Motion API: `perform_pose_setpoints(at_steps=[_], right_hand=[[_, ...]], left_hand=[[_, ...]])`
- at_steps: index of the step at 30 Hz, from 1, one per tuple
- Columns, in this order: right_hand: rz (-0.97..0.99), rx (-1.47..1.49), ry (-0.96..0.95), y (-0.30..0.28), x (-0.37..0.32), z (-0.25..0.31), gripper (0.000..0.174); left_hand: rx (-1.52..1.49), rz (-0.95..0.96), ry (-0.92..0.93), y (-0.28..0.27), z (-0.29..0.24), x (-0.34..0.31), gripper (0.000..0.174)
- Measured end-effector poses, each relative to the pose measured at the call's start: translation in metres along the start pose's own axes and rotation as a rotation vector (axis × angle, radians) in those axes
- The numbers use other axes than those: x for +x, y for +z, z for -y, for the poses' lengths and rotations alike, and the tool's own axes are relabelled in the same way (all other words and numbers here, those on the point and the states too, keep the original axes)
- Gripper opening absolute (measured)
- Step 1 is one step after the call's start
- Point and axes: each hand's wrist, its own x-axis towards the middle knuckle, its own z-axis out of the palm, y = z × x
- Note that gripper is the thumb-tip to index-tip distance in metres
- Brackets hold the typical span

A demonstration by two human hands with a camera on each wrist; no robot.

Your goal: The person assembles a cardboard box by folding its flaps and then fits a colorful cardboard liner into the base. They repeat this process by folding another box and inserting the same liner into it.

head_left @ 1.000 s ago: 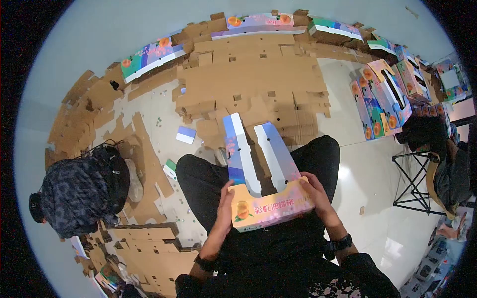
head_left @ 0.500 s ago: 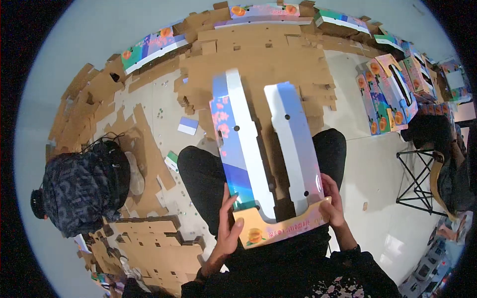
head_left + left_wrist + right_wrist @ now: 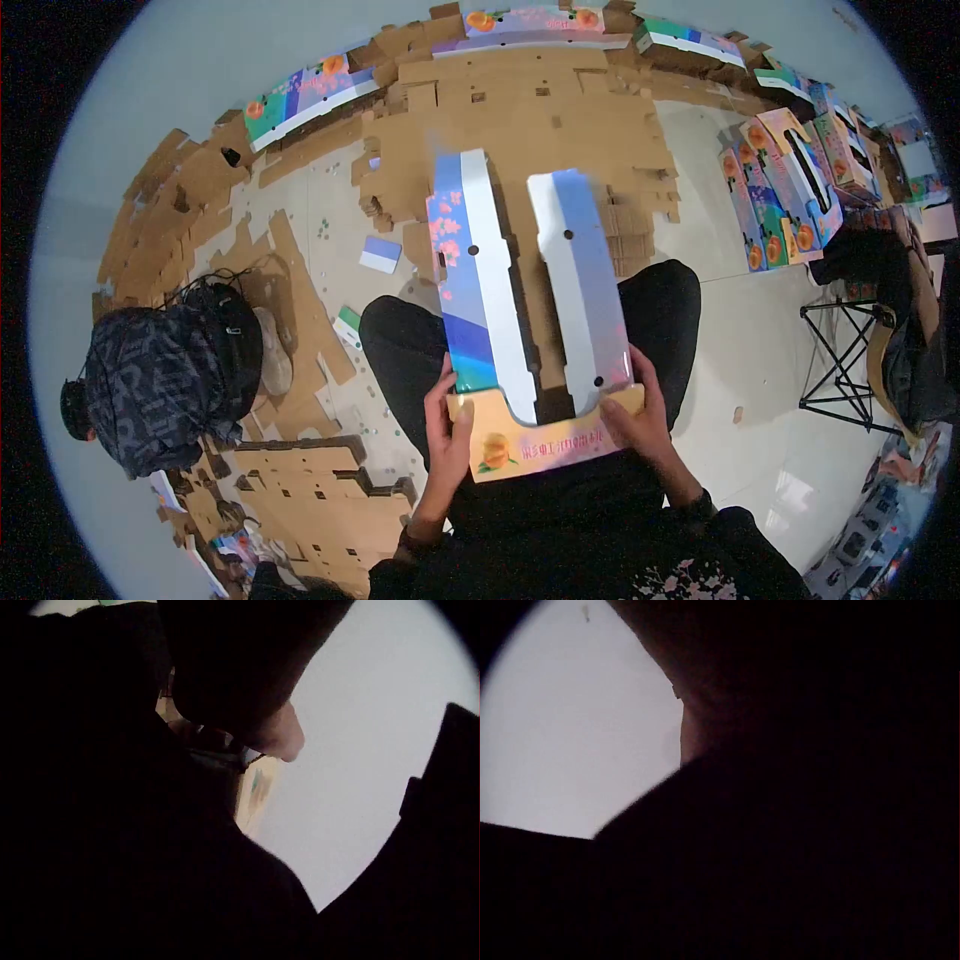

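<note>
A printed carton point(image 3: 467, 345) with two long side flaps and a peach-coloured end panel is held over the lap in the head view. My left hand point(image 3: 447, 440) grips its near left corner, thumb on the end panel and fingers behind the side. At the near right corner my right hand point(image 3: 643, 420) grips it, thumb on the panel's upper edge. A long slot runs between the white inner strips. The left wrist view is mostly dark, with part of the hand point(image 3: 281, 735) beside the carton. In the right wrist view, the carton cannot be made out.
Flattened brown cardboard point(image 3: 520, 115) lies on the floor ahead, more point(image 3: 300, 500) at the lower left. A person in a patterned dark jacket point(image 3: 165, 375) is at the left. Upright printed boxes point(image 3: 775, 195) and a folding stool point(image 3: 845, 350) stand at the right. Printed cartons point(image 3: 320, 95) line the wall.
Since a second ago the carton has been raised and tilted, so its flaps reach farther up the head view. Over the last half second it has shifted slightly left and its near end up, still in both hands.
</note>
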Motion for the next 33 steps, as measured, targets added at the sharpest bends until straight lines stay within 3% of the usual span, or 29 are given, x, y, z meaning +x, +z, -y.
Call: perform_pose_setpoints(at_steps=[2, 4, 7, 9, 15, 19, 22, 28, 31, 33], right_hand=[[0.027, -0.089, 0.052, 0.001, 0.015, 0.003, 0.088], [0.033, -0.215, 0.035, 0.002, 0.026, 0.001, 0.078], [0.082, -0.195, 0.203, 0.000, 0.032, 0.005, 0.078], [0.063, -0.231, 0.166, -0.001, 0.029, 0.003, 0.078], [0.060, -0.187, 0.157, 0.001, 0.027, 0.010, 0.077], [0.059, -0.179, 0.121, 0.001, 0.031, 0.004, 0.075], [0.035, -0.243, 0.222, 0.004, 0.041, -0.013, 0.074], [0.004, -0.267, 0.183, 0.006, 0.046, -0.014, 0.072], [-0.008, -0.197, 0.221, 0.005, 0.046, -0.015, 0.079], [-0.005, -0.180, 0.224, 0.005, 0.046, -0.015, 0.077]], left_hand=[[0.027, -0.024, -0.021, 0.002, 0.008, 0.017, 0.045], [-0.056, -0.003, -0.132, 0.003, 0.005, 0.027, 0.047], [-0.065, 0.014, -0.266, 0.003, 0.010, 0.032, 0.055], [-0.112, 0.065, -0.336, 0.005, 0.005, 0.029, 0.061], [0.318, 0.172, -0.148, 0.002, -0.006, 0.032, 0.068], [-0.017, 0.091, -0.250, 0.003, 0.027, 0.041, 0.069], [-0.292, 0.039, -0.308, 0.007, 0.049, 0.055, 0.069], [-0.009, 0.023, -0.244, 0.001, 0.062, 0.064, 0.054], [-0.015, 0.055, -0.198, -0.002, 0.070, 0.065, 0.049], [-0.177, 0.037, -0.250, 0.001, 0.069, 0.065, 0.052]])
